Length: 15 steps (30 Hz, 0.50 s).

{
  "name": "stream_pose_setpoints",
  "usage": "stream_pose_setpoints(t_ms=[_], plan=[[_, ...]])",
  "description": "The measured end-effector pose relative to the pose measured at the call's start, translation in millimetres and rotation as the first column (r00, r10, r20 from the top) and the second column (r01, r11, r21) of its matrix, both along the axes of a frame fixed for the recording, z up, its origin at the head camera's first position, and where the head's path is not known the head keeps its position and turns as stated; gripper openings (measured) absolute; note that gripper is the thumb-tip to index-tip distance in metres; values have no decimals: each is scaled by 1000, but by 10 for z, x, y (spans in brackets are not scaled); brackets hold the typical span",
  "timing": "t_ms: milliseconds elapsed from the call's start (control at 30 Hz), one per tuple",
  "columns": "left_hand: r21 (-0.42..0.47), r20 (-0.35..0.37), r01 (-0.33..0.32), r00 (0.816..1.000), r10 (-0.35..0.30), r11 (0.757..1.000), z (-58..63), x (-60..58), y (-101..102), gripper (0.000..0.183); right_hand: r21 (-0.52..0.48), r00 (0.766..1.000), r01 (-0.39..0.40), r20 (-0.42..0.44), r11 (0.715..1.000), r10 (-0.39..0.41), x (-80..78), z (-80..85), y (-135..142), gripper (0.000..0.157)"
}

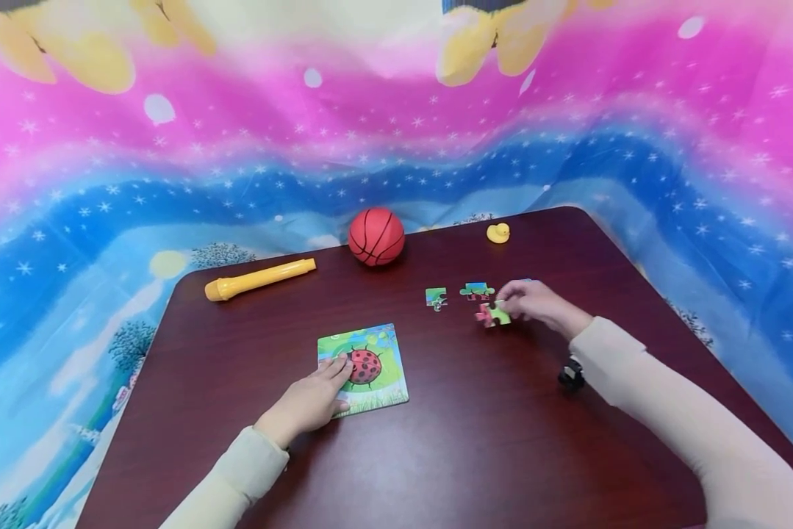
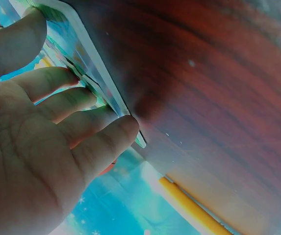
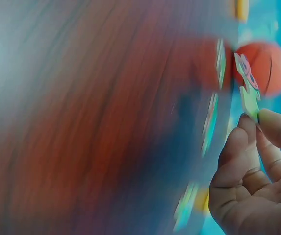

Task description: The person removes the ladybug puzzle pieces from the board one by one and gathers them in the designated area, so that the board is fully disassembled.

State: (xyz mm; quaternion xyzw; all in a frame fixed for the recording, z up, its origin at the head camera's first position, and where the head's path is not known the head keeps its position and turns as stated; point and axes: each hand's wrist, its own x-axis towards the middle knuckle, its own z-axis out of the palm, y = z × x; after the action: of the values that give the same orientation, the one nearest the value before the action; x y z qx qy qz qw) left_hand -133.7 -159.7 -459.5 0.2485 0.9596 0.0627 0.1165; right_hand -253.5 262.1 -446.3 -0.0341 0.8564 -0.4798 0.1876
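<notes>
My left hand (image 1: 311,397) rests with extended fingers on the left part of a square ladybug puzzle board (image 1: 388,382). In the left wrist view, the fingers (image 2: 103,142) lie along the board's edge, the palm facing the camera. Over to the right, my right hand (image 1: 538,303) pinches a green and red puzzle piece (image 1: 498,314) between thumb and fingers. The right wrist view has this puzzle piece (image 3: 249,93) tilted up above the tabletop. Behind it lie two loose puzzle pieces (image 1: 436,297), (image 1: 478,290), and another puzzle piece (image 1: 527,281) is mostly hidden by the right hand.
A red basketball (image 1: 376,236) stands at the back edge of the dark wooden table (image 1: 436,455). Left of it lies a yellow toy microphone (image 1: 260,280). A yellow rubber duck (image 1: 498,233) sits at the back right. A colourful printed cloth (image 1: 396,132) hangs around the table.
</notes>
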Motion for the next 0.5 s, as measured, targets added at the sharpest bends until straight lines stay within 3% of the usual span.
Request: stream_pose_setpoints(t_ms=[200, 500], plan=[[2, -2, -6, 1000, 6, 1000, -8, 13, -14, 67, 75, 999, 44, 15, 996, -45, 32, -23, 440, 27], [20, -7, -3, 1000, 3, 1000, 2, -1, 9, 67, 237, 992, 80, -113, 968, -54, 65, -94, 565, 19]])
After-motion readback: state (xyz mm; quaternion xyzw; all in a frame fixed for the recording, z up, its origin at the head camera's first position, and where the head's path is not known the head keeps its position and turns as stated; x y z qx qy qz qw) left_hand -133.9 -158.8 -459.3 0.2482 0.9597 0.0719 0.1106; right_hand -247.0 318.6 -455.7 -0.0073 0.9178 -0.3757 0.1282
